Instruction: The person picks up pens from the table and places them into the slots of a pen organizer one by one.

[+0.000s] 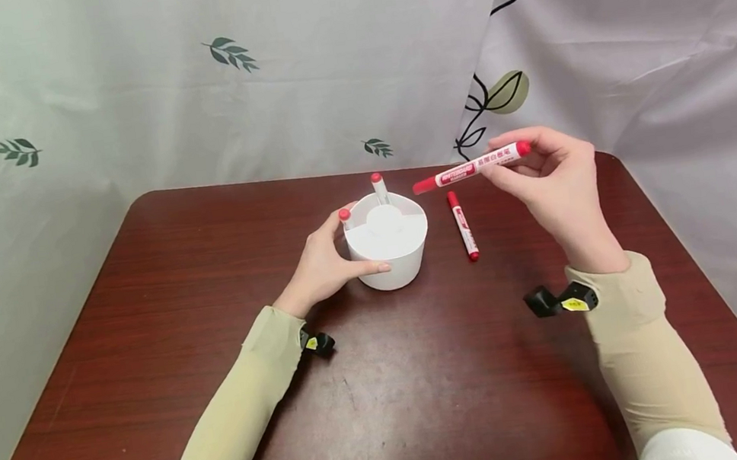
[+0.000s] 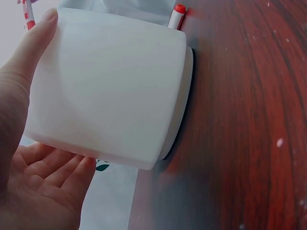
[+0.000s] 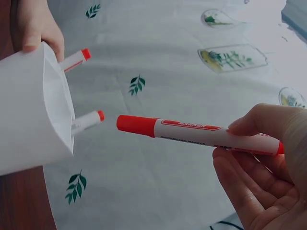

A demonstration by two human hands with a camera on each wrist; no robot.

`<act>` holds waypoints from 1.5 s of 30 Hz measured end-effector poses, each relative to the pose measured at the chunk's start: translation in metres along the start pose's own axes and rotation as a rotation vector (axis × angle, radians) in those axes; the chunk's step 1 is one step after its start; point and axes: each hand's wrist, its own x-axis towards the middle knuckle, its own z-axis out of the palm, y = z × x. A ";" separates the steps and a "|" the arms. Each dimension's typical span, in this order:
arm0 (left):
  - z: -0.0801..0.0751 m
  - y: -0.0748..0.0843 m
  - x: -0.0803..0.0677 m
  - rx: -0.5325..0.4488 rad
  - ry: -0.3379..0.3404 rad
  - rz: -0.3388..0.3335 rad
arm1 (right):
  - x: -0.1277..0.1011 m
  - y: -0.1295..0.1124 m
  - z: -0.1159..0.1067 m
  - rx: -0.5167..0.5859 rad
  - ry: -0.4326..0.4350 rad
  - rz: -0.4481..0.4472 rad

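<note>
Two hands, a white cup and red markers on a brown table.

The left hand [image 1: 321, 266] grasps the white cup [image 1: 390, 246] at table [image 1: 146, 326] centre; two markers [image 1: 379, 187] stand inside. The right hand [image 1: 560, 187] pinches a red marker [image 1: 471, 167] in the air at the cup's 2 o'clock. Another marker [image 1: 462, 225] lies flat at its 3 o'clock.

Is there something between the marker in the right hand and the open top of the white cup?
Nothing visible blocks it. The marker, pinched by the right hand, points its cap toward the cup through open air. Two markers already stand inside at the rim, and the left hand grips the cup's side.
</note>
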 end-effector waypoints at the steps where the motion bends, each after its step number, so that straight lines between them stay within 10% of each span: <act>1: 0.000 0.000 0.000 0.003 0.001 0.001 | 0.000 -0.001 0.002 0.002 -0.009 -0.002; 45: 0.000 0.002 -0.001 -0.015 -0.016 -0.006 | -0.015 0.058 0.040 -0.310 -0.390 0.187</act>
